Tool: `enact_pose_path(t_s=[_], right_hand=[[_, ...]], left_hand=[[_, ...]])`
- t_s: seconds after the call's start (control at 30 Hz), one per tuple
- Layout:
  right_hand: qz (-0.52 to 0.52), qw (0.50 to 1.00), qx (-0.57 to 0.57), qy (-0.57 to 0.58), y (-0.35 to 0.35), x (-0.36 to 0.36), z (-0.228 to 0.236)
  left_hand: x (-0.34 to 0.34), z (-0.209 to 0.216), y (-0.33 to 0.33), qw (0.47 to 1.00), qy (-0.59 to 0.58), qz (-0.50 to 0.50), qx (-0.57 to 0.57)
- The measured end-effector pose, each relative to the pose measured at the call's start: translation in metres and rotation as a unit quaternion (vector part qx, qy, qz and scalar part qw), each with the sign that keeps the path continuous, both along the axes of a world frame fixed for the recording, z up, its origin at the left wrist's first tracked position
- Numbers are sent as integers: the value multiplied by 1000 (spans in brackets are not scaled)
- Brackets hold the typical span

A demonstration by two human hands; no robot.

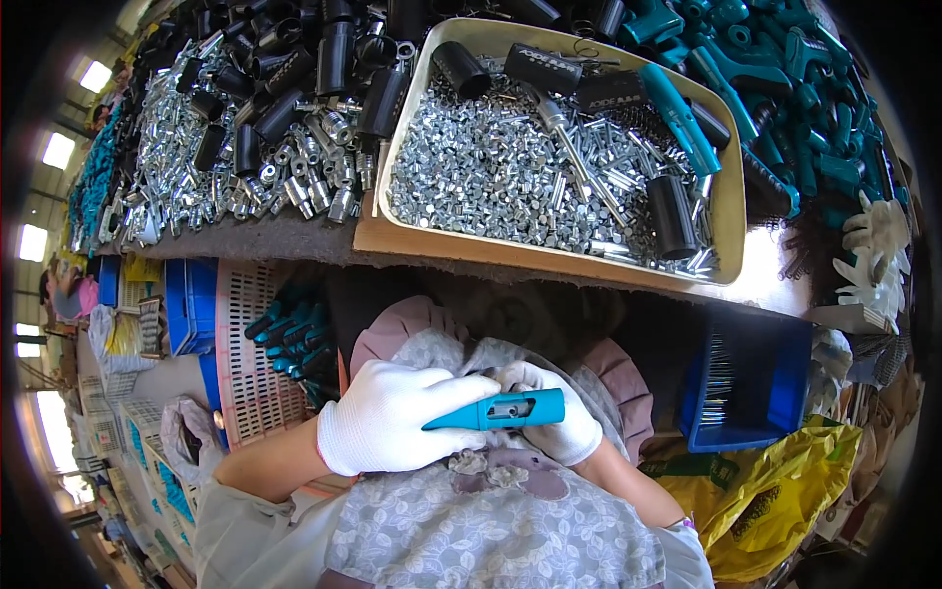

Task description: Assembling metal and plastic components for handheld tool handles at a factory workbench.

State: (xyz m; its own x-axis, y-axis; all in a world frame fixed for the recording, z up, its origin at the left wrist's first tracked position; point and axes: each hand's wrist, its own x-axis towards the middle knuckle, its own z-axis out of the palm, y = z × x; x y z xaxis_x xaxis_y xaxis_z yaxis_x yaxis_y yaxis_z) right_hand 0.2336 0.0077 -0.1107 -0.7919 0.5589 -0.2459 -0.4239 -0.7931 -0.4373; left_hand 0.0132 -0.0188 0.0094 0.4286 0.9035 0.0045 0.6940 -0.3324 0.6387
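Note:
In front of my apron, a teal plastic tube-shaped housing (548,406) lies nearly level between my two gloved hands. A long slot in its side shows metal parts within. My left hand (383,417), in a white knit glove, is closed around its left end, thumb along the upper edge. My right hand (571,432), gloved too, is closed on the right end from behind, its fingers bent near the slot; the housing hides part of that grip. Beyond my hands, a cream tray (432,228) on the bench holds small metal pins, black sleeves and a teal housing piece.
Metal fittings (312,191) and black sleeves (336,59) are heaped left of the tray, teal housings (824,108) to its right. Below the bench stand a pink basket (257,368), a blue bin (756,393) and a yellow bag (785,491). White gloves (873,250) hang far right.

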Motion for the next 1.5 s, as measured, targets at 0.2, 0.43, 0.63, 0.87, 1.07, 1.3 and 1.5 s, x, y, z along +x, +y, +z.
enact_pose_path(t_s=[0.2,0.43,0.63,0.87,1.07,1.3,1.5], right_hand=[[9,1000,-26,11,0,0,-2],[14,999,-28,-5,1,-1,1],[31,997,-69,-7,3,1,7],[45,997,-57,-14,3,0,5],[32,997,-64,-10,0,-1,4],[44,997,-43,-39,1,0,6],[33,997,-67,-36,1,1,4]], left_hand=[[2,-2,3,1000,-12,-3,2],[4,0,5,1000,-7,-8,0],[6,1,5,1000,-14,-8,6],[8,2,4,1000,-17,-7,14],[7,0,3,1000,-18,-5,9],[8,0,4,1000,-13,-11,11],[8,0,4,1000,-9,-11,8]])
